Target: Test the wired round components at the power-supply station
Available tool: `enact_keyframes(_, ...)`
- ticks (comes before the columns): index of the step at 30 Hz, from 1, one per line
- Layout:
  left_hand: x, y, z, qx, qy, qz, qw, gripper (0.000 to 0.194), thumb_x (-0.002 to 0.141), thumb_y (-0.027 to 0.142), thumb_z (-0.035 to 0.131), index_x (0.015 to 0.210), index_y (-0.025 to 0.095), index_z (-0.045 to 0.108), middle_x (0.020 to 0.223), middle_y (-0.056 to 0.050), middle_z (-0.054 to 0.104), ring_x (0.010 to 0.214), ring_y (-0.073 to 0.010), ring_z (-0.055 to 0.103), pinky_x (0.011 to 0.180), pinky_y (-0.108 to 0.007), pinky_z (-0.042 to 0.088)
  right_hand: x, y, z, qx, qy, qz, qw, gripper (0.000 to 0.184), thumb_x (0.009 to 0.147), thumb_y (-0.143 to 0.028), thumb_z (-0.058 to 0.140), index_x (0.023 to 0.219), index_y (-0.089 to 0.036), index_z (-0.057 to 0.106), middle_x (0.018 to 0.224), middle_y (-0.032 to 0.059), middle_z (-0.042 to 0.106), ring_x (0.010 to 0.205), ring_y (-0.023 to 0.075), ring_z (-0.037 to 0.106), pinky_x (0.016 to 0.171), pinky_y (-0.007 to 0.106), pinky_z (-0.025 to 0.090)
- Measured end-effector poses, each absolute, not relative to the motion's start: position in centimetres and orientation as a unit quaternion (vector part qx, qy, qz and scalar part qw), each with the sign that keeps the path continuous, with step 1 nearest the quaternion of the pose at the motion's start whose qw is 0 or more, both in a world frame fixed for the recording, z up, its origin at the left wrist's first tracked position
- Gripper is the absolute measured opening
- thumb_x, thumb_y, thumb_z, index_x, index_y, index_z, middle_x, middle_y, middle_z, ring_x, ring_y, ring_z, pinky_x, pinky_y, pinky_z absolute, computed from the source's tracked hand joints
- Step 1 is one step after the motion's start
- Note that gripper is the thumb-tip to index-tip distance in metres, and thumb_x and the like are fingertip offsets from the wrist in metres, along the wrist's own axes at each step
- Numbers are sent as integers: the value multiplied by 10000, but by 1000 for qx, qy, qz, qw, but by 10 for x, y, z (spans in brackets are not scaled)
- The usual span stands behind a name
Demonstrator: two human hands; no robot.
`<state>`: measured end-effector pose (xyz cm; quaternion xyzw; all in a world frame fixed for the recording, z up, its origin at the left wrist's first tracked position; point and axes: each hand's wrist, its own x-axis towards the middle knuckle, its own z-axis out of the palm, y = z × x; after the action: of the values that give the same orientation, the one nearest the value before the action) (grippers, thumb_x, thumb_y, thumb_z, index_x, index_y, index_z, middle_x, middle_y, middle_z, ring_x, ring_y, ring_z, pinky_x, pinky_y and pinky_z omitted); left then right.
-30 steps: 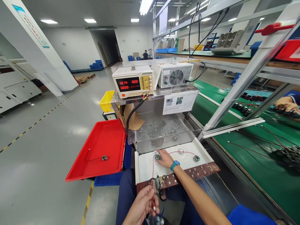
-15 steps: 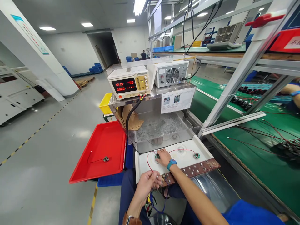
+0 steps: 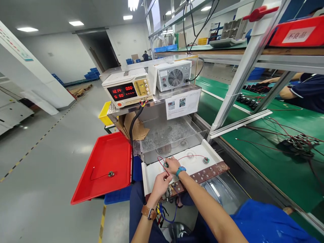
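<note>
My right hand (image 3: 173,165), with a blue wristband, grips a small round green circuit board (image 3: 165,164) over the white work tray (image 3: 150,173). Fingers cover part of that board. Just below and left, my left hand (image 3: 161,184) is closed in a pinch on the red wire (image 3: 161,158), which loops up from the board. Farther right in the same tray lies a second round circuit board (image 3: 206,160), its red wire running left towards my right hand. A brown strip with metal studs (image 3: 210,171) forms the tray's near edge, close under both hands.
Left of the tray, a red tray (image 3: 101,185) holds one wired round board (image 3: 110,174). Behind stand a power supply (image 3: 121,91) with red digits and a grey fan-fronted unit (image 3: 174,77). The green bench (image 3: 243,152) on the right carries wired boards; a co-worker's arm (image 3: 288,91) rests there.
My left hand has moved up closer to my right hand, and the red wire's loop now stands higher. My right hand stays at the board. The view has swung slightly right.
</note>
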<state>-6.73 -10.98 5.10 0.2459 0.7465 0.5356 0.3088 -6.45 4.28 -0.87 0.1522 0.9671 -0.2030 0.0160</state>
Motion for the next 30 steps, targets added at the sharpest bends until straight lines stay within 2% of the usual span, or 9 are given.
enact_keyframes(3,-68,-108,42,248,761,519,299,303,680,448,668,584,178,568,593,20,550,633,-128,464,670,-260,358,-64,43,-6,149,969,-198,18,300,811,-410,626,1027,-204,597,1004,74,685,1013,256,538,782,308,360)
enact_keyframes(8,-69,-104,25,214,776,504,313,410,637,546,642,504,202,462,494,56,430,507,-89,350,549,-251,281,-65,43,-6,151,968,-199,23,326,805,-432,638,1033,-203,591,1009,71,680,1029,254,534,794,305,360)
enact_keyframes(13,-68,-98,17,183,783,500,322,428,630,550,642,483,206,435,464,73,376,484,-73,294,524,-243,265,-65,43,-8,152,967,-200,28,306,820,-427,628,1025,-203,593,1012,78,679,1046,256,528,811,308,363)
enact_keyframes(30,-70,-97,6,189,803,467,318,423,670,534,625,474,204,447,467,56,410,471,-77,321,516,-241,265,-65,42,-5,152,969,-193,21,296,823,-430,619,1005,-199,587,978,81,679,1014,260,524,777,308,358)
